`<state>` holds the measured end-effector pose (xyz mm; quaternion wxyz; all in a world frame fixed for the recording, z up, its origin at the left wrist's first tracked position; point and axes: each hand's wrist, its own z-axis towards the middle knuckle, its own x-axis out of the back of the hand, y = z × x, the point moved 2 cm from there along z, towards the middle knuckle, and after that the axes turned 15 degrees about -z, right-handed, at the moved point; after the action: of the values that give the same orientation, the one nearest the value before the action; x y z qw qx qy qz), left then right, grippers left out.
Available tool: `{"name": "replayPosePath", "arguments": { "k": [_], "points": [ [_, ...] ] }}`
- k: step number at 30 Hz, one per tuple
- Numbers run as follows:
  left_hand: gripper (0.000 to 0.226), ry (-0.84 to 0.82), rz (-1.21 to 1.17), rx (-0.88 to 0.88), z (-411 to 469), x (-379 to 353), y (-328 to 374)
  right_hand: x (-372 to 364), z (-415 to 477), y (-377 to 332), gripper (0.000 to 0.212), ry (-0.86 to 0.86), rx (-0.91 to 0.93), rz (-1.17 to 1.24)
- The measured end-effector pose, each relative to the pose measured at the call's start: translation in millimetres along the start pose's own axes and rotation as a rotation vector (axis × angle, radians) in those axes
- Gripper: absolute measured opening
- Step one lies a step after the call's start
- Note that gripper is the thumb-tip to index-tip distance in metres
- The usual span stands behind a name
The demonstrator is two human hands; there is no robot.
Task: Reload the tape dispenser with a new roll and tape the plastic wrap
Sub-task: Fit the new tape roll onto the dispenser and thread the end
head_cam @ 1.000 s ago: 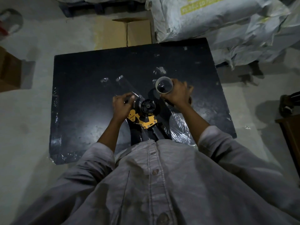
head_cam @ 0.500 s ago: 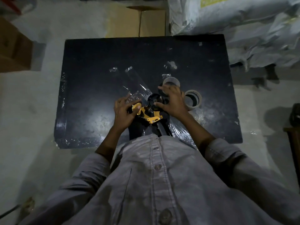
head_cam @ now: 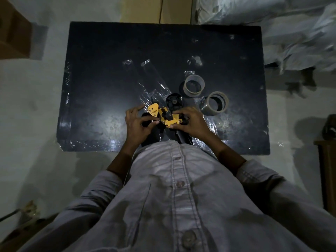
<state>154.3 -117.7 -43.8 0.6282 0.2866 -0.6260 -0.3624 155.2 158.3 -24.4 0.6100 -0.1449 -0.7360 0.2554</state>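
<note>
On the black table (head_cam: 109, 51), left hand (head_cam: 137, 124) and right hand (head_cam: 191, 122) grip the empty tape dispenser (head_cam: 163, 113); the look-alike spent core (head_cam: 194, 91) and tape roll (head_cam: 216, 110) nearby invite a mix-up.

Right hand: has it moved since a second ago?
Yes. The right hand left the empty grey tape core and came toward the black board's near edge, onto the yellow tape dispenser.

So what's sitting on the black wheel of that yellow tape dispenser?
Nothing: the wheel is bare. A thin-walled ring and a tape roll stand beside it on the board. The left hand and right hand cover the dispenser's near end.
</note>
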Motion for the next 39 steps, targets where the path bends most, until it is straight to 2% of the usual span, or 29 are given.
{"name": "replayPosePath", "arguments": {
  "k": [5,13,21,24,28,30,32,34,35,37,39],
  "points": [
    [0.02,0.022,0.023,-0.039,-1,-6,-3,-8,-3,5,0.059,-0.05,0.051,-0.06],
    [0.016,0.081,0.008,-0.025,-6,-12,8,-10,-6,-1,0.045,0.054,0.01,-0.137],
    [0.014,0.109,0.101,-0.053,-20,-17,23,-10,-12,-3,0.042,0.133,-0.023,-0.152],
    [0.021,0.058,0.099,-0.049,-35,-22,23,-8,-11,1,0.04,0.116,-0.061,-0.12],
    [0.015,0.086,0.034,0.005,-27,-21,28,5,-13,7,0.04,0.073,-0.046,-0.082],
    [0.018,0.098,0.005,0.017,-12,-16,32,18,-14,12,0.038,0.13,-0.08,-0.043],
    [0.026,0.092,-0.001,0.018,5,-12,36,34,-9,25,0.037,0.25,-0.207,-0.053],
    [0.029,0.102,-0.02,0.032,21,-9,41,52,1,47,0.046,0.348,-0.348,-0.134],
    [0.03,0.108,-0.035,0.038,29,-9,44,60,6,58,0.06,0.318,-0.419,-0.189],
    [0.03,0.112,-0.057,0.033,43,-9,50,74,17,79,0.095,0.123,-0.514,-0.293],
    [0.029,0.095,-0.075,0.032,53,-10,58,82,23,94,0.116,-0.071,-0.544,-0.362]
  ]
}}
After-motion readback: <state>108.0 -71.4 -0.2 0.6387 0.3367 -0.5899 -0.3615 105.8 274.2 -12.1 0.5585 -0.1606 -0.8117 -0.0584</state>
